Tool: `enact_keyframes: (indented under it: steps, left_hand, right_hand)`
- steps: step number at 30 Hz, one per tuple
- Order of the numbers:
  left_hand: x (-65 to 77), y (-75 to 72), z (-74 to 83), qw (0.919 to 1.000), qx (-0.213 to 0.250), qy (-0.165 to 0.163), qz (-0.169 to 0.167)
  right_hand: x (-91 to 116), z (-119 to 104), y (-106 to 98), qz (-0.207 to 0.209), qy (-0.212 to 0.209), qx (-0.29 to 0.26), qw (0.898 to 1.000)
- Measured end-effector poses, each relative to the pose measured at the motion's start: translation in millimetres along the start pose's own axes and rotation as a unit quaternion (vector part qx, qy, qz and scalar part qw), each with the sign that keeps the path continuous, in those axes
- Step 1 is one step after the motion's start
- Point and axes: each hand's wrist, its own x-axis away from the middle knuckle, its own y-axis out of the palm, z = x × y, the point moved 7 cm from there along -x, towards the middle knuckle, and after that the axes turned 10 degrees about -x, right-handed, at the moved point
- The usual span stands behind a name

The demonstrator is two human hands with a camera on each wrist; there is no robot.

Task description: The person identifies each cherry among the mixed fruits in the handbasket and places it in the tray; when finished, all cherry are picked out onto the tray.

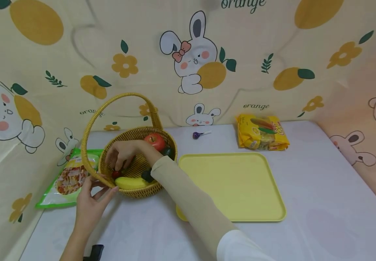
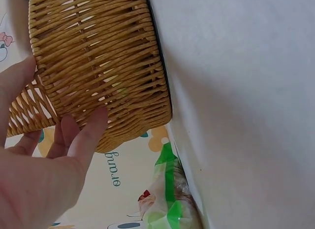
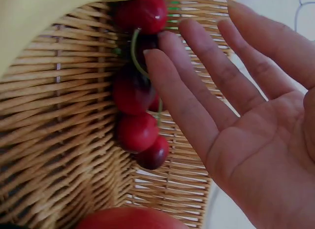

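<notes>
A wicker basket [image 1: 139, 193] with a tall arched handle stands left of centre. My left hand [image 1: 91, 203] grips its near-left side where the handle meets the rim; thumb and fingers lie against the weave in the left wrist view. Inside the basket is my right hand [image 1: 126, 150], its fingers fairly straight. In the right wrist view those fingertips touch or nearly touch a bunch of dark red cherries [image 3: 133, 91] with green stems, lying against the basket wall. A banana [image 1: 130, 183], a red apple [image 1: 155, 141] and dark items, kind unclear, share the basket.
A yellow tray [image 1: 230, 188] lies right of the basket, partly under my right forearm. Behind it are a lollipop [image 1: 196, 135] and a yellow food package [image 1: 262, 132]. A green-and-white food bag [image 1: 72, 177] lies at the left, beside the basket. A patterned cloth wall closes off the back.
</notes>
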Motion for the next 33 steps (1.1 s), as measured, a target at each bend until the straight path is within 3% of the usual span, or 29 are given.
enact_keyframes:
  steps: [6,23,33]
  left_hand:
    - [0.2,-0.1,-0.4,0.9999,0.012,-0.003,0.006]
    - [0.7,-0.3,-2.2,0.9997,-0.008,-0.020,0.010]
    - [0.0,-2.0,-1.7,0.9995,0.016,-0.020,0.020]
  right_hand:
    - [-3.7,7.3,8.3,-0.024,0.022,-0.008,0.999]
    - [-7.7,11.3,12.4,-0.040,0.009,0.009,0.999]
    - [-10.3,10.0,15.6,-0.036,0.014,-0.005,0.999]
